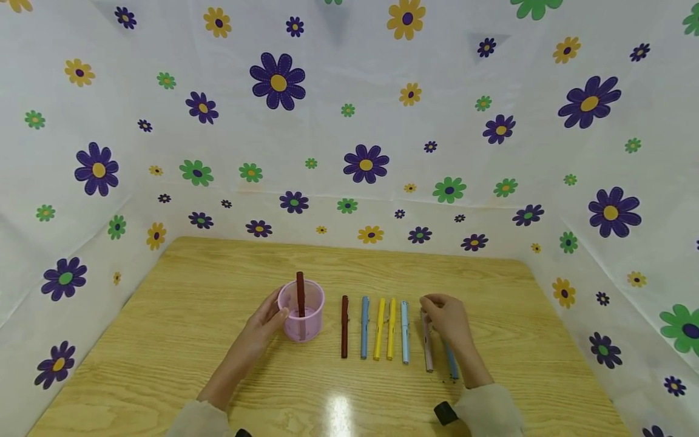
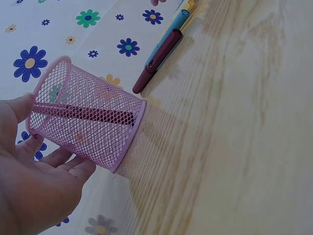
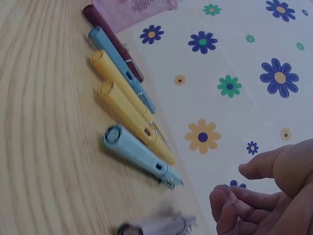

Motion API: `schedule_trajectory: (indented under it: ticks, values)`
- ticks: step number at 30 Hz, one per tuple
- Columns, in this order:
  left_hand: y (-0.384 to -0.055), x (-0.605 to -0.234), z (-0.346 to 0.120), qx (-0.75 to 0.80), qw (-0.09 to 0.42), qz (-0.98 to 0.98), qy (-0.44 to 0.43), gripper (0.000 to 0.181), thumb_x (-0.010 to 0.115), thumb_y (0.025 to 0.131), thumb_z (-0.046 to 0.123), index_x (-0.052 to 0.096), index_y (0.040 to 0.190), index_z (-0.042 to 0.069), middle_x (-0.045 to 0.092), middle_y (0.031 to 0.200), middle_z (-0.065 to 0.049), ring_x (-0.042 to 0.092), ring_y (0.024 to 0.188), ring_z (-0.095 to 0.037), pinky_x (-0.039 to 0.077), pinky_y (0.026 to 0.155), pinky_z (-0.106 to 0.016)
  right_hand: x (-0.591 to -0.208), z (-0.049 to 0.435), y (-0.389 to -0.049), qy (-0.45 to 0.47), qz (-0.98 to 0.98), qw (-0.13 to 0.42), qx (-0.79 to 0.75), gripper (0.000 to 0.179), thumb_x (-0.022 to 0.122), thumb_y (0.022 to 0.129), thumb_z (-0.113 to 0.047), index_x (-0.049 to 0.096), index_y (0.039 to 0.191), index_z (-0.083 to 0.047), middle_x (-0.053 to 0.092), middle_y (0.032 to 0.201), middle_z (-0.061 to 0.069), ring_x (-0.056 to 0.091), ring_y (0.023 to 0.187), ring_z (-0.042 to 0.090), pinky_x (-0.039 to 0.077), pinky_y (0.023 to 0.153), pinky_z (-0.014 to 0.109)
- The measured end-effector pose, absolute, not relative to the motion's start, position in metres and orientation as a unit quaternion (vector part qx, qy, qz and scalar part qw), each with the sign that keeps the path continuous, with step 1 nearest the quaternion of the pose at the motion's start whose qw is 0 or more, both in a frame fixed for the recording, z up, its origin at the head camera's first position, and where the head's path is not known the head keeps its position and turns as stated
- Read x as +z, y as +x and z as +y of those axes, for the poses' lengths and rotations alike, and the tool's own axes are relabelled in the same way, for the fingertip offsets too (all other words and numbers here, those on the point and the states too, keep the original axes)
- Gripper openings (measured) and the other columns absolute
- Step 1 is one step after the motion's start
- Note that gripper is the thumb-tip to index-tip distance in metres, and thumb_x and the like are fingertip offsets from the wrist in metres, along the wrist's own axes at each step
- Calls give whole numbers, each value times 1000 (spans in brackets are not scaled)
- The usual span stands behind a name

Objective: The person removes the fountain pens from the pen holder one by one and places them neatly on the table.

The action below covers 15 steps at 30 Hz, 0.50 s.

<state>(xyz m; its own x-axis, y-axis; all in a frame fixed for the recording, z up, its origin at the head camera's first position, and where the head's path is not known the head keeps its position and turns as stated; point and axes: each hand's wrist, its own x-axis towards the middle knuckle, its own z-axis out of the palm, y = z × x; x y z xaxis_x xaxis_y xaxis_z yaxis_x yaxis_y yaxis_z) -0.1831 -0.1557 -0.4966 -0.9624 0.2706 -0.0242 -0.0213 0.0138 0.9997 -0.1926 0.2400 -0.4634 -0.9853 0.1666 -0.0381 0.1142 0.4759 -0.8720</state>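
My left hand (image 1: 259, 326) grips the side of a pink mesh pen cup (image 1: 311, 328), its thumb near the rim and its fingers on the wall. One dark red pen (image 1: 300, 292) stands inside the cup. Over the right end of a row of pens hovers my right hand (image 1: 450, 320), just above a mauve pen (image 1: 428, 352). In the right wrist view its thumb and loosely bent fingers are apart, with nothing between them. A blue pen (image 1: 452, 364) lies partly hidden beneath that hand.
Between cup and right hand lie a dark red pen (image 1: 344, 328), a blue pen (image 1: 364, 328), two yellow pens (image 1: 379, 331) and a light blue pen (image 1: 405, 334), roughly parallel. The wooden table (image 1: 246, 261) is enclosed by flower-patterned white sheeting (image 1: 322, 139) at the back and sides.
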Motion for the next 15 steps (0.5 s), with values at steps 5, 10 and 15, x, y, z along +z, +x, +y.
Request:
schedule_trajectory:
  ticks: [5, 10, 15]
  values:
    - [-183, -498, -156, 696, 104, 705, 88, 66, 50, 111, 30, 18, 166, 11, 22, 168, -19, 18, 156, -36, 18, 123, -56, -463, 223, -199, -64, -847, 24, 527, 33, 61, 104, -16, 67, 124, 10, 71, 103, 25, 70, 82, 31, 58, 64, 30]
    - [-183, -498, -156, 698, 104, 703, 94, 66, 50, 111, 28, 18, 166, 10, 22, 168, -20, 18, 156, -36, 18, 123, -56, -460, 203, -203, -39, -826, -5, 562, 36, 60, 106, -18, 64, 130, 10, 69, 111, 24, 68, 92, 35, 60, 76, 39]
    - [-183, -497, -155, 699, 105, 701, 90, 66, 50, 111, 28, 18, 166, 10, 23, 168, -20, 19, 155, -36, 19, 124, -55, -460, 182, -210, -14, -795, -28, 605, 36, 59, 107, -16, 62, 133, 9, 68, 115, 24, 66, 99, 37, 58, 86, 47]
